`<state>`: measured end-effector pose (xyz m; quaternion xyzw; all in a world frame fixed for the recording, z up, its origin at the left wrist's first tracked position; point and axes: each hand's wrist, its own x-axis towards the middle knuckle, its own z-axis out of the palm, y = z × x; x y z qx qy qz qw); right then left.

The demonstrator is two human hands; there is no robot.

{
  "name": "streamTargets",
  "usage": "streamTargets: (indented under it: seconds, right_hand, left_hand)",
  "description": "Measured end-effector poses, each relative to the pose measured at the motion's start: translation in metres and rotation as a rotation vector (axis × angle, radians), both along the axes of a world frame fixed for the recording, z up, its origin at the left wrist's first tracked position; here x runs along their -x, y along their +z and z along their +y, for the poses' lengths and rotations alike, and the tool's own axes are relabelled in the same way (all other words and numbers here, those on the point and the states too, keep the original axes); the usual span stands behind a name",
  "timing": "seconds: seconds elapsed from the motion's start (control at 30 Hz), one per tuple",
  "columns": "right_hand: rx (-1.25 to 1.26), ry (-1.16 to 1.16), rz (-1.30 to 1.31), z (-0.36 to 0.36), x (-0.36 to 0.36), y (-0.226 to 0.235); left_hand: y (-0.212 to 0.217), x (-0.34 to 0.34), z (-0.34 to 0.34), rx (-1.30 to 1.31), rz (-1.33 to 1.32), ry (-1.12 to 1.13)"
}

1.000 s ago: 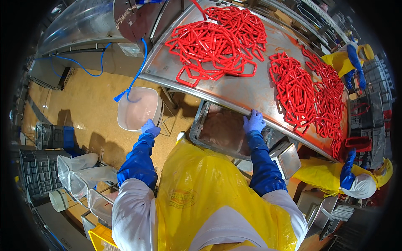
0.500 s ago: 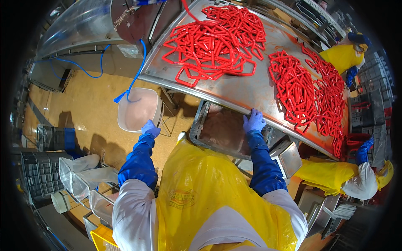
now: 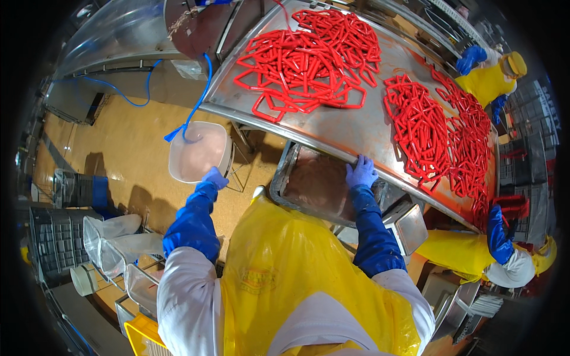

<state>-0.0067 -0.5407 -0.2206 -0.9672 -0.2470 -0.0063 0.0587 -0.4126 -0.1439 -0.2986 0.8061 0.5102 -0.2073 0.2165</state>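
Both co-workers had shifted their arms since the frame before: the farther one's blue sleeve (image 3: 472, 59) now stretched over toward the table, and the nearer one's blue sleeve (image 3: 499, 234) had swung closer to its end. The wearer's left hand (image 3: 215, 178) was at the near corner of the white tub (image 3: 227, 155), partly curled (whether it gripped the rim, I couldn't tell). The right hand (image 3: 361, 171) lay on the edge of the steel table (image 3: 356, 127), fingers slightly spread, nothing visible in its grasp. Red links (image 3: 309, 68) lay heaped across that table; a grey tub (image 3: 277, 181) stood below its edge, between the hands.
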Motion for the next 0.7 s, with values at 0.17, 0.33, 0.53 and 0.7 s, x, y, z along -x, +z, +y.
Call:
streamTargets:
  seconds: [0.17,0.33,0.53,0.7]
  right_hand:
    - [-0.033,0.04,-0.062,0.005,0.0,-0.004]
    - [-0.068,0.053,-0.078,-0.014,-0.005,-0.015]
    - [-0.191,0.118,-0.067,-0.017,-0.01,-0.019]
    - [-0.266,0.096,0.014,-0.016,-0.007,-0.01]
  left_hand:
    - [0.053,-0.047,0.09,-0.049,-0.015,-0.483]
    - [0.222,-0.162,0.079,-0.262,-0.394,-0.57]
    - [0.281,-0.227,0.04,-0.252,-0.356,-0.749]
    - [0.249,-0.269,0.019,-0.124,-0.244,-0.851]
